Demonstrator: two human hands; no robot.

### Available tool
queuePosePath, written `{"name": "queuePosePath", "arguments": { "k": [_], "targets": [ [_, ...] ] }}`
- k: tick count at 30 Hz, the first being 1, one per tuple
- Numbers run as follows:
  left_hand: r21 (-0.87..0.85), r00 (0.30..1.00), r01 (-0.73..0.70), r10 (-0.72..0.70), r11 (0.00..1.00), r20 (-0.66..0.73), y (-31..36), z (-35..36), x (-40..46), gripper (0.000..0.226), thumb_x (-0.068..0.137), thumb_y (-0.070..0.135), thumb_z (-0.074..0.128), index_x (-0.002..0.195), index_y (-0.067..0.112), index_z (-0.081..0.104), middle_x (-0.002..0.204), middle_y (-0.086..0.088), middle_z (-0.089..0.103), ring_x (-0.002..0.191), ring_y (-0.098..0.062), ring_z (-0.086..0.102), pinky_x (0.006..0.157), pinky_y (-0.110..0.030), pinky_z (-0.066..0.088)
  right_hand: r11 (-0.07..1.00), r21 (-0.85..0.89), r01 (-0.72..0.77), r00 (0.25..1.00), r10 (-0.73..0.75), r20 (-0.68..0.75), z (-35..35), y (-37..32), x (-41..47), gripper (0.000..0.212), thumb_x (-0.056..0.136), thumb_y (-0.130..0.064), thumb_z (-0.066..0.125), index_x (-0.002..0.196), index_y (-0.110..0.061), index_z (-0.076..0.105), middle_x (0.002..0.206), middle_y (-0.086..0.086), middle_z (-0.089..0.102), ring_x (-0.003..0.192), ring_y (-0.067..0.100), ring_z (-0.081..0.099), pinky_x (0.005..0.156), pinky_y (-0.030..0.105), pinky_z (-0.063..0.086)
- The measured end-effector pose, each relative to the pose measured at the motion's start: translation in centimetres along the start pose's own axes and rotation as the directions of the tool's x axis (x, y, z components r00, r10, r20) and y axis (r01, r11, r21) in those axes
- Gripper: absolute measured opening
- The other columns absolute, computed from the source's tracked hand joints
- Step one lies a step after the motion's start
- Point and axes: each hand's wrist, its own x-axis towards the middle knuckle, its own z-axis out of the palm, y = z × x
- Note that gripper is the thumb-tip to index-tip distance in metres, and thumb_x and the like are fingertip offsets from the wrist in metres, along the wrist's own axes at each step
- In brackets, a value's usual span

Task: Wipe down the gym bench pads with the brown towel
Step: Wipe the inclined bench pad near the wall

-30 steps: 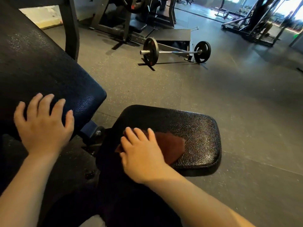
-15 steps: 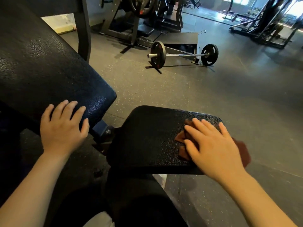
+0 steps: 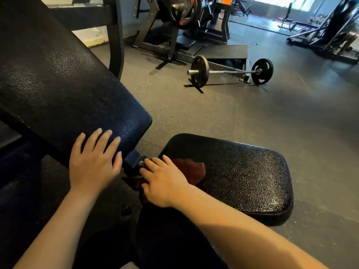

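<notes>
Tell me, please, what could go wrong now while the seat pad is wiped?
The right hand presses the brown towel at the seat pad's inner edge, beside the hinge bolt; fingertips could scrape the metal. The towel is bunched, so coverage may be patchy. The left hand leans on the back pad, possibly leaving fresh marks.

Brown towel (image 3: 191, 169) lies bunched on the near-left corner of the seat pad (image 3: 242, 175), partly covered, one rumpled lobe showing on the pad and a darker fold spilling over the pad's left edge. The seat pad is black, pebbled, glossy with highlights, rounded at the corners, lying roughly flat. Just to its left the back pad (image 3: 64, 90) rises tilted up and away, same black textured vinyl, its rounded lower end close to the seat pad but apart, a gap between them
</notes>
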Motion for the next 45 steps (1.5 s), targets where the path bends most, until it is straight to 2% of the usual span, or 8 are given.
{"name": "queuePosePath", "arguments": {
  "k": [10,18,29,32,36,40,43,45],
  "targets": [
    [0.055,1.000,0.003,-0.003,0.998,-0.010,0.0,0.1,-0.2,0.039,0.098,0.027,0.044,0.123,0.013,0.070,0.133,-0.012,0.063,0.126,-0.033,0.056,0.108,-0.054,0.033,0.904,0.053,-0.425,0.904,0.421,0.073,-3.3,12.7,0.4,0.055,0.104,-0.049,0.024,0.156,-0.037,0.014,0.163,-0.002,0.018,0.151,0.025,0.011,0.113,0.070,0.002],
    [0.065,0.999,0.049,-0.047,0.997,-0.022,0.5,0.2,-0.1,0.037,0.099,0.025,0.044,0.122,0.012,0.070,0.133,-0.012,0.064,0.126,-0.033,0.057,0.108,-0.054,0.033,0.722,0.022,-0.691,0.717,0.689,-0.106,-4.1,14.7,-6.8,0.037,0.104,-0.040,0.031,0.119,-0.016,0.055,0.122,0.012,0.063,0.111,0.034,0.059,0.092,0.042,0.043],
    [0.008,0.998,0.063,-0.063,0.998,0.004,0.6,-0.2,0.0,0.039,0.098,0.026,0.043,0.125,0.011,0.069,0.134,-0.013,0.062,0.128,-0.034,0.055,0.110,-0.054,0.031,0.987,-0.046,-0.153,0.986,0.149,-0.067,-1.7,2.3,-1.9,0.043,0.099,-0.021,0.044,0.138,-0.002,0.044,0.147,0.022,0.037,0.139,0.037,0.030,0.118,0.054,0.018],
    [0.000,0.994,0.058,-0.058,0.998,0.093,0.5,-0.9,0.1,0.042,0.096,0.028,0.043,0.125,0.012,0.068,0.137,-0.013,0.060,0.130,-0.034,0.053,0.111,-0.054,0.029,0.985,0.142,0.096,0.995,-0.094,-0.024,-1.3,-1.4,-2.3,0.035,0.099,-0.018,0.050,0.132,-0.006,0.050,0.139,0.017,0.049,0.134,0.032,0.041,0.118,0.049,0.024],
    [-0.176,0.969,0.029,0.016,0.984,0.248,-0.2,-2.7,-0.2,0.046,0.094,0.035,0.040,0.124,0.017,0.070,0.137,-0.007,0.061,0.134,-0.025,0.050,0.115,-0.043,0.024,0.817,0.565,0.120,0.961,0.046,-0.272,-2.2,-1.6,-3.0,0.023,0.104,-0.023,0.044,0.121,-0.016,0.059,0.111,0.004,0.068,0.102,0.021,0.063,0.089,0.037,0.049],
    [-0.622,0.865,0.501,-0.318,0.602,0.388,1.4,-7.4,-1.7,0.047,0.093,0.050,0.040,0.121,0.025,0.068,0.122,0.019,0.062,0.120,0.011,0.049,0.103,-0.004,0.027,0.379,0.909,0.173,0.926,0.252,-0.281,-3.5,-0.2,-2.3,0.014,0.098,-0.021,0.058,0.093,-0.030,0.067,0.088,-0.012,0.071,0.087,0.003,0.066,0.080,0.026,0.050],
    [-0.717,0.699,0.683,-0.407,0.138,0.588,3.4,-9.8,-2.2,0.027,0.091,0.048,0.059,0.114,0.034,0.064,0.099,0.022,0.072,0.097,0.012,0.062,0.082,-0.003,0.041,-0.061,0.986,0.155,0.966,0.220,-0.138,-4.8,-0.9,-1.2,0.010,0.095,-0.017,0.063,0.097,-0.022,0.070,0.093,0.000,0.074,0.093,0.015,0.070,0.082,0.032,0.054],
    [-0.726,0.600,0.669,-0.462,-0.158,0.653,3.7,-10.7,-2.4,0.021,0.088,0.033,0.067,0.108,0.027,0.065,0.093,0.018,0.074,0.088,0.007,0.066,0.076,-0.008,0.047,-0.156,0.975,0.158,0.977,0.170,-0.131,-5.5,-2.1,-0.7,0.010,0.094,-0.016,0.063,0.100,-0.018,0.070,0.098,0.004,0.074,0.095,0.018,0.070,0.083,0.033,0.055]
  ]
}}
